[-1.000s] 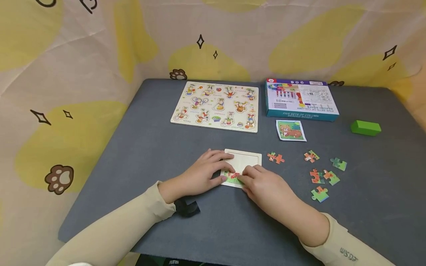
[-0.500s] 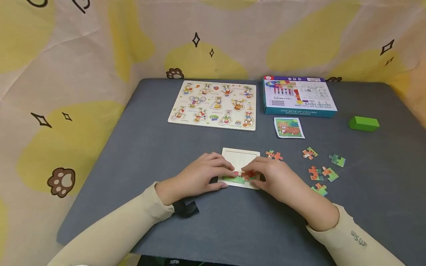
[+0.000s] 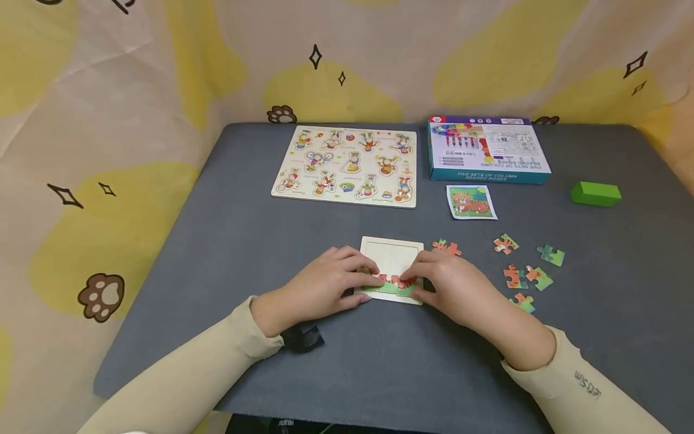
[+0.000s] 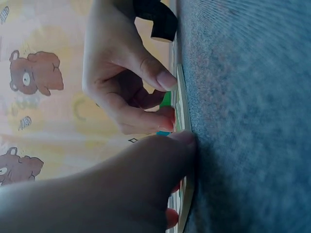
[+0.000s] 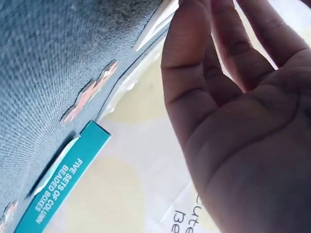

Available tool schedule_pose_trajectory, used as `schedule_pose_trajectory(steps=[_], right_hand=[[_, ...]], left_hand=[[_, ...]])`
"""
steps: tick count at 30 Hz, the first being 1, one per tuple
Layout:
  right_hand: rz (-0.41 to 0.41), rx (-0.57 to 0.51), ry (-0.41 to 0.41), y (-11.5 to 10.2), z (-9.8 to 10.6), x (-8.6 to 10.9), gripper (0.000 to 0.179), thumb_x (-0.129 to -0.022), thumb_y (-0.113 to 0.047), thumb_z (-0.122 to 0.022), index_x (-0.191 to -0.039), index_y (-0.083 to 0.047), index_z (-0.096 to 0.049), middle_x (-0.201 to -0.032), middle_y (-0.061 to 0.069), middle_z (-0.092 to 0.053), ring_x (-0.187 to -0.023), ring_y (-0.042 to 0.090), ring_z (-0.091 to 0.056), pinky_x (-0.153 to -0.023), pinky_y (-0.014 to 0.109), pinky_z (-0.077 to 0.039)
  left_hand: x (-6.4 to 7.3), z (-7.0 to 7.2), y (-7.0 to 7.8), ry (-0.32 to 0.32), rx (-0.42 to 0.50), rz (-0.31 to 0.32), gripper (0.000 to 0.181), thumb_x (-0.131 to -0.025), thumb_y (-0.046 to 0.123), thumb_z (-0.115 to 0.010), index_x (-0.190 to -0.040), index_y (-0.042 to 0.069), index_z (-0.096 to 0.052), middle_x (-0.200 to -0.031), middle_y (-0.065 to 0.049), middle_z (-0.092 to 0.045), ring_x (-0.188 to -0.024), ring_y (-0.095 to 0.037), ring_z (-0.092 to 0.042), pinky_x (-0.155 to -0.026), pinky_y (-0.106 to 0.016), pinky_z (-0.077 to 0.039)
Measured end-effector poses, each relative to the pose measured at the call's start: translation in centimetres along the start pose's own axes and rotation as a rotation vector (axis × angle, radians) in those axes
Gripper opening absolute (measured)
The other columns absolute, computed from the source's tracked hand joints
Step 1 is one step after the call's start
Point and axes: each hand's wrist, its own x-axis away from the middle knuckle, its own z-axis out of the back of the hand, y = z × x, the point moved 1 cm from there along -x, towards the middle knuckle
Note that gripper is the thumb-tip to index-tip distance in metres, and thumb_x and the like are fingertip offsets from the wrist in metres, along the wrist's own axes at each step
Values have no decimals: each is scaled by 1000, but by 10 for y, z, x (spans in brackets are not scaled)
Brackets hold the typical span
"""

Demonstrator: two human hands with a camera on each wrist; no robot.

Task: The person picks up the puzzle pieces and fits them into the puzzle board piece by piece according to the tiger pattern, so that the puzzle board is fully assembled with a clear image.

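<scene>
A small pale puzzle tray (image 3: 391, 254) is laid on the grey worktop (image 3: 228, 211). Along the tray's near side, green-and-orange pieces (image 3: 389, 289) are fitted. The tray's left side is touched by the left hand (image 3: 325, 278), thumb and fingers spread; the pieces at its right are touched by the fingertips of the right hand (image 3: 458, 289), its thumb parted from them (seen best from the left wrist). Right of the tray, loose pieces (image 3: 538, 277) are scattered. Beyond the tray are placed a picture board (image 3: 336, 166), a tiger card (image 3: 472, 202), a teal-edged box (image 3: 490, 147) and, far right, a green block (image 3: 596, 193).
</scene>
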Motion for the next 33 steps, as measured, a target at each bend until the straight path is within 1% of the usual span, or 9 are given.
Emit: schedule_pose_trajectory(steps=[3, 6, 9, 16, 21, 23, 25, 29, 33], right_hand=[[-3, 22, -25, 0, 1, 0, 27, -81, -11, -92, -106, -16, -83, -93, -7, -66, -85, 13, -63, -73, 35, -57], [10, 44, -33, -2, 3, 2, 24, -82, -11, -91, -104, -17, -83, -92, -7, -64, -84, 12, -62, -69, 33, -57], [44, 67, -16, -3, 3, 3, 18, -84, -12, -90, -100, -17, -84, -95, -7, -65, -87, 13, -63, -69, 33, -57], [137, 114, 39, -3, 0, 3, 17, -86, -12, -89, -102, -17, -85, -93, -5, -66, -84, 13, -62, -67, 31, -56], [146, 198, 41, -8, -1, 3, 18, -87, -12, -87, -104, -14, -85, -93, -3, -65, -82, 14, -59, -63, 28, -55], [144, 231, 41, -11, -2, 4, 19, -87, -12, -87, -105, -14, -84, -92, -2, -64, -80, 15, -58, -61, 27, -54], [159, 258, 43, -13, -2, 4, 20, -86, -12, -88, -105, -14, -84, -91, -2, -64, -78, 15, -57, -60, 27, -53], [212, 286, 37, -15, -2, 4, 20, -84, -14, -90, -103, -12, -84, -90, 0, -66, -78, 15, -58, -65, 27, -55], [239, 264, 41, -14, -4, 4, 22, -84, -14, -90, -104, -10, -82, -96, 1, -67, -85, 17, -61, -71, 31, -58]], left_hand=[[1, 0, -1, 16, 1, -12, 34, -99, 24, -77, -132, 22, -75, -130, 4, -66, -122, -19, -56, -97, -39, -48], [1, -1, -2, 26, 7, -21, 32, -99, 24, -77, -131, 22, -76, -130, 5, -67, -123, -19, -56, -98, -39, -48], [1, -2, -2, 26, 19, -22, 31, -100, 24, -76, -130, 21, -76, -132, 5, -68, -125, -19, -56, -100, -39, -48], [1, -5, -2, 16, 22, -19, 31, -101, 24, -74, -131, 21, -74, -137, 2, -65, -128, -20, -54, -101, -40, -48], [0, -3, -1, 5, 15, -6, 32, -101, 25, -74, -133, 18, -73, -137, 0, -64, -128, -21, -54, -104, -40, -48], [0, -3, -1, 8, 17, -8, 32, -101, 24, -74, -132, 17, -74, -136, -1, -65, -127, -21, -55, -106, -39, -47], [0, -2, -2, 13, 24, -16, 31, -100, 23, -75, -131, 17, -75, -135, -1, -65, -126, -21, -56, -107, -38, -47], [0, -2, -2, 27, 20, -38, 30, -100, 22, -76, -129, 18, -77, -133, 0, -67, -124, -21, -57, -107, -37, -47], [-1, -1, -2, 66, 36, -65, 25, -98, 20, -78, -123, 17, -80, -128, 0, -70, -120, -19, -60, -104, -31, -50]])
